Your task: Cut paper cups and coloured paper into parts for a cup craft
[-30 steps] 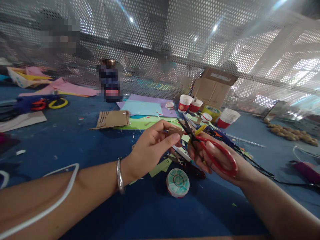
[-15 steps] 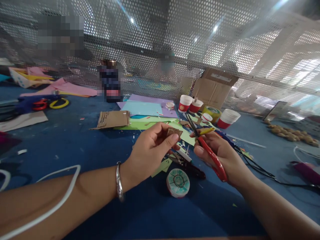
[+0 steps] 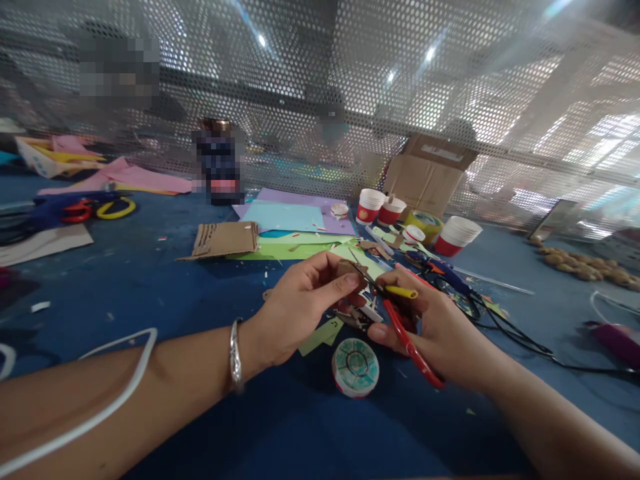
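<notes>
The person's left hand (image 3: 300,310) pinches a small brown cardboard piece (image 3: 346,267) between thumb and fingers, above the middle of a blue tabletop (image 3: 210,427). The right hand (image 3: 453,327) is closed around red-handled scissors (image 3: 413,350) with dark blades and a yellow part; the blades point far and left and overlap the cardboard piece, though whether they bite into it cannot be told. On the far side, a red-and-white paper cup (image 3: 369,208) bears a round emblem too small to read; a pale label (image 3: 443,153) on a brown cardboard box (image 3: 425,183) to its right is likewise illegible. A squat round white piece with a green-patterned top (image 3: 356,368) sits near, blue surface showing between it and the near edge. A blue glue gun (image 3: 453,277) lies just far of the right hand, narrowing the room there. Blue surface separates the left hand from a flat corrugated cardboard sheet (image 3: 227,240), far and left. A grey perforated panel (image 3: 280,80) rises along the far edge.
</notes>
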Available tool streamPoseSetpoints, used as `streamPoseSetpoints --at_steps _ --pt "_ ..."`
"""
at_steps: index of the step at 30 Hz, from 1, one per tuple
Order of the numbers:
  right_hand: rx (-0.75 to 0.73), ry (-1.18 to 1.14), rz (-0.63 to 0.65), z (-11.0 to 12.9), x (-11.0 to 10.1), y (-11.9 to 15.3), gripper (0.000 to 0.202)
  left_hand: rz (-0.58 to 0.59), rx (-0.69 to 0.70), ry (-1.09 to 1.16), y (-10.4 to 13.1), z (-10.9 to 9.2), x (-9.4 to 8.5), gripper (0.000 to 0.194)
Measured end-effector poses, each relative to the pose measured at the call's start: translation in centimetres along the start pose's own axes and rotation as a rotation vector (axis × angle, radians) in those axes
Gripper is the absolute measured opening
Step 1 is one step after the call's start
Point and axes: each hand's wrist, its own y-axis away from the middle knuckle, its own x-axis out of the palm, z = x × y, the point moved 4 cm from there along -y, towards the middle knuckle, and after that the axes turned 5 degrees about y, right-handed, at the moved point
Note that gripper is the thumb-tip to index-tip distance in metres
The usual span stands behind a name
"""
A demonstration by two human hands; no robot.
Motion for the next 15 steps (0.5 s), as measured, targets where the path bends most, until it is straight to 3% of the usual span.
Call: streamPoseSetpoints --at_steps 9,15 --pt "-0.014 -0.087 0.025 -0.07 0.42 -0.18 0.028 0.072 -0.07 0.03 0.3 0.52 0.38 0.012" --pt "-0.058 -0.001 0.028 -0.04 0.32 0.02 0.027 0.075 -0.069 -0.012 0.27 0.74 0.2 0.012"
